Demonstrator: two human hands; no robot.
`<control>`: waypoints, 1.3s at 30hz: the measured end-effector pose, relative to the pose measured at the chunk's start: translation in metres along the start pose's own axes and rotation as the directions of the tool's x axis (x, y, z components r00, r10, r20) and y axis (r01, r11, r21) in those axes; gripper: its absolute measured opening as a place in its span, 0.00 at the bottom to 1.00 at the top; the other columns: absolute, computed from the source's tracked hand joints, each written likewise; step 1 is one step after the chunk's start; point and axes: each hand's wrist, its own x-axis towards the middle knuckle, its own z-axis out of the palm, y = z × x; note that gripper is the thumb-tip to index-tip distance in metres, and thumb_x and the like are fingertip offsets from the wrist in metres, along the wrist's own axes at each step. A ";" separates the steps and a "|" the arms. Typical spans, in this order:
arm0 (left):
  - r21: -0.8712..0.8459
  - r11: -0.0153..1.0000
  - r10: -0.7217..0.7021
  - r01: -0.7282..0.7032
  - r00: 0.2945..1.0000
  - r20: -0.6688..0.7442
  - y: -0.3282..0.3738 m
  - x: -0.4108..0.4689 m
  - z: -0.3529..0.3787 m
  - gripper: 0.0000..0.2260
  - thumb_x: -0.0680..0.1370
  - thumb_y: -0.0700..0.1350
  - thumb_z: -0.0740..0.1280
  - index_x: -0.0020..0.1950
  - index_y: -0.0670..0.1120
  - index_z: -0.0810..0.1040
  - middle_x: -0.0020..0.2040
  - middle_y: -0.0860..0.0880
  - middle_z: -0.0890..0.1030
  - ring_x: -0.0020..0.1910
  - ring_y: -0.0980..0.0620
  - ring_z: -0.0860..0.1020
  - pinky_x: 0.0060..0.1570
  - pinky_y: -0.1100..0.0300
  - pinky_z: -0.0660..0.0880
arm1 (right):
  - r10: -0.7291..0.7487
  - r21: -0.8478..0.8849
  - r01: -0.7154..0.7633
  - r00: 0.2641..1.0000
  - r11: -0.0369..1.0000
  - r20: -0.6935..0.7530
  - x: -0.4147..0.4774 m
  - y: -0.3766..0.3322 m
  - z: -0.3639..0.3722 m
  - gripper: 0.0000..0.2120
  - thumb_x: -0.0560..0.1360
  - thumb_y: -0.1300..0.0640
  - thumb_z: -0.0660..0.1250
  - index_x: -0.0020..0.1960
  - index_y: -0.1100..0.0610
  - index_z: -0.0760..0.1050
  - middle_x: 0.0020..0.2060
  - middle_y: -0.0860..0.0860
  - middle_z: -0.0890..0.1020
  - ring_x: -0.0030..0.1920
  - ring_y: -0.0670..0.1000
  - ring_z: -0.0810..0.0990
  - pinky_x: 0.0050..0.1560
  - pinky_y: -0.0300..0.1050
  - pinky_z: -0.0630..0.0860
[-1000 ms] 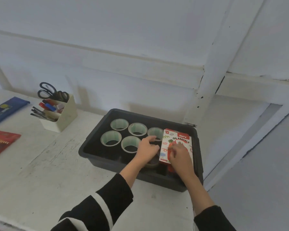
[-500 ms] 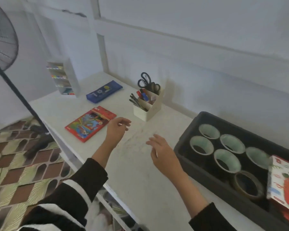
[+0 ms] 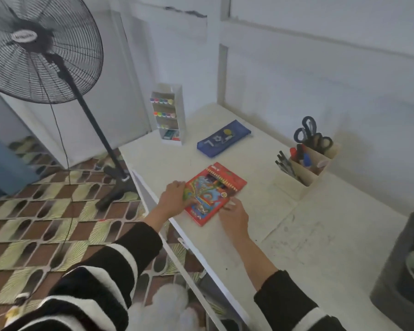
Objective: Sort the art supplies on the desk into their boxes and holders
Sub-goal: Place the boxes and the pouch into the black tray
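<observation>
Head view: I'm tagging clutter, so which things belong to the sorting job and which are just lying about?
Job: red pencil box, gripped by left hand, touched by right hand; blue pencil case; pen holder; marker rack; black bin.
Lying about: standing fan; tiled floor.

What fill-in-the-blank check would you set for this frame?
1. The left hand and right hand both touch a box that is mainly ___ in colour.
2. The scissors stand in the holder with their handles pointing ___.
3. The pouch lying beyond the box is ___.
Missing words: red; up; blue.
</observation>
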 end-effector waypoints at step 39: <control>-0.801 0.598 0.639 0.023 0.589 0.494 0.371 -0.115 0.048 0.12 0.75 0.37 0.70 0.56 0.48 0.75 0.53 0.47 0.82 0.53 0.47 0.81 0.57 0.46 0.76 | 0.103 0.392 0.137 0.841 0.910 -0.532 -0.123 0.012 -0.366 0.13 0.74 0.63 0.68 0.57 0.59 0.72 0.48 0.55 0.82 0.45 0.54 0.84 0.43 0.50 0.81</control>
